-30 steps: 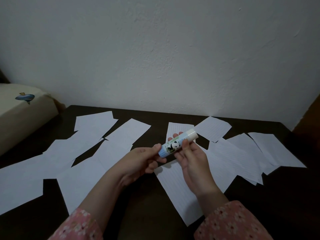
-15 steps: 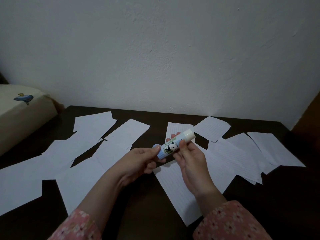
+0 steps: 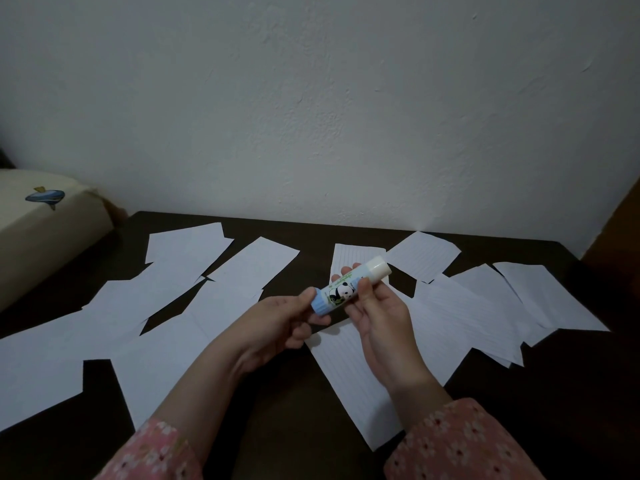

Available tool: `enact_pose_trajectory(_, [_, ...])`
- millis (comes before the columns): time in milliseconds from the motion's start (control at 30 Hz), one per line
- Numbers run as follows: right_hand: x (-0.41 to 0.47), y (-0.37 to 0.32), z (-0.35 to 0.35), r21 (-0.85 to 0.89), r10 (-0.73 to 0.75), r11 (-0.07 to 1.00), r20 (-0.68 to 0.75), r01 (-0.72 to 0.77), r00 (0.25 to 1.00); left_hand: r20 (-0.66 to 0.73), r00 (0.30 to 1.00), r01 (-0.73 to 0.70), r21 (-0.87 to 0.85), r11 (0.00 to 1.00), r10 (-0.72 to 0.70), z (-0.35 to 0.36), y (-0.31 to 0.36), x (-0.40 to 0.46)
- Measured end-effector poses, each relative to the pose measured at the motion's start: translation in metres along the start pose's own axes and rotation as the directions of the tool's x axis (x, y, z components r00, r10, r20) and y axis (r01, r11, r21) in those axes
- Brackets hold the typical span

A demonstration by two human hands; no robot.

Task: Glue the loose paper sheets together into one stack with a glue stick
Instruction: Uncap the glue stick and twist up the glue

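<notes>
I hold a glue stick with a panda label in both hands above the table. Its white cap points up and to the right and is on. My left hand pinches the blue bottom end. My right hand wraps the barrel from behind, thumb on the label. Several loose white lined paper sheets lie spread over the dark table: one long sheet lies right under my hands, others lie at the left and at the right, some overlapping.
A white wall rises directly behind the table. A cream cushion with a blue fish print sits at the far left beside the table. A brown wooden surface stands at the right edge.
The glue stick and both hands have stayed almost in place. My left fingers have shifted slightly on the blue bottom end.
</notes>
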State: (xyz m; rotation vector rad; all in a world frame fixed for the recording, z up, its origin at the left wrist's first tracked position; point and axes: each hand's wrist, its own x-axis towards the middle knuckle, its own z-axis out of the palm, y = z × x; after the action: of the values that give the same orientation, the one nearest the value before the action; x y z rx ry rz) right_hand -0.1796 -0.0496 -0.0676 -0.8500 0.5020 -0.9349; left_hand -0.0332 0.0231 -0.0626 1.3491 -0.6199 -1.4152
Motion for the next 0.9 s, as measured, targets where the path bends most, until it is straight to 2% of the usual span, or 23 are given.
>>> enact_pose_trajectory(233, [0.0027,0.0007,0.0010,0.049,0.004,0.999,-0.030,-0.002,1.000,-0.093,0.982,-0.158,0.057,0.986,0.162,0.0006,-0.0020,-0.0003])
enact_pose_trajectory(500, [0.0003,0.0011,0.0006,0.047,0.020,0.999,0.010,-0.020,1.000,-0.010,1.000,-0.020,0.015,1.000,0.020,0.0044,-0.0003,0.0004])
enact_pose_trajectory(600, [0.0006,0.0020,0.0007,0.024,0.027,0.999,0.011,-0.027,1.000,0.007,0.999,-0.040,0.006,0.999,0.040,0.0001,-0.0020,0.0013])
enact_pose_trajectory(733, [0.0013,0.0027,0.0007,0.032,0.026,0.999,0.008,-0.026,1.000,-0.048,0.991,-0.121,0.063,0.991,0.124,-0.0007,-0.0018,-0.0003])
enact_pose_trajectory(900, [0.0009,0.0030,0.0003,0.024,0.023,0.999,0.001,-0.023,1.000,0.001,0.996,-0.084,0.026,0.996,0.084,-0.0014,-0.0012,-0.0013])
